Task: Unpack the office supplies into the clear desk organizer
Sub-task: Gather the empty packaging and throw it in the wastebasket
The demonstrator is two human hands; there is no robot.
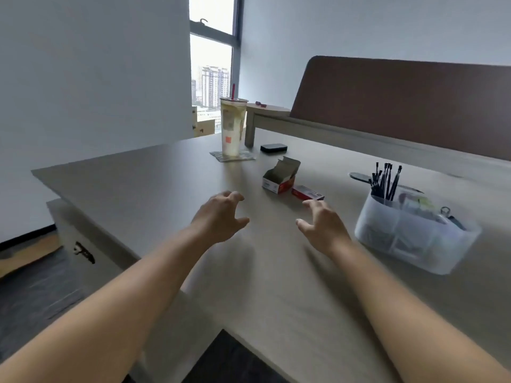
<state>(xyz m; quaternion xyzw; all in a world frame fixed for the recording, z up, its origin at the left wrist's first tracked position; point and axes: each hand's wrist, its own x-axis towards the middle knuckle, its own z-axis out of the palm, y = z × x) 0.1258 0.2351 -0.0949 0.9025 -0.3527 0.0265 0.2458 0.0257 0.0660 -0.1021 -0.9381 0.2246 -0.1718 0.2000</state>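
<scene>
Both hands hover above the desk (pixel 154 194), fingers loosely curled and spread, holding nothing: the left hand (pixel 221 217) with thumb pointing right, the right hand (pixel 322 225) with thumb pointing left, the two well apart from each other. Just beyond the right hand's fingertips (pixel 308 203) lies a closed red-and-white box (pixel 307 192), flat on the desk; whether they touch it cannot be told. Touching its far end stands an open red-and-white carton (pixel 280 176), flaps raised, interior brown; printing on both boxes is too blurred to read. To the right of the right hand, near but apart, sits the clear desk organizer (pixel 414 236), divided into compartments; black cable ties (pixel 385 179) stand upright in its far-left compartment, and small blurred items fill the others. Farther back, a tall lidded drink cup (pixel 233 127) with a red straw stands on a coaster (pixel 218 157), its orange label unreadable; a black flat case (pixel 273 148) lies beside it
</scene>
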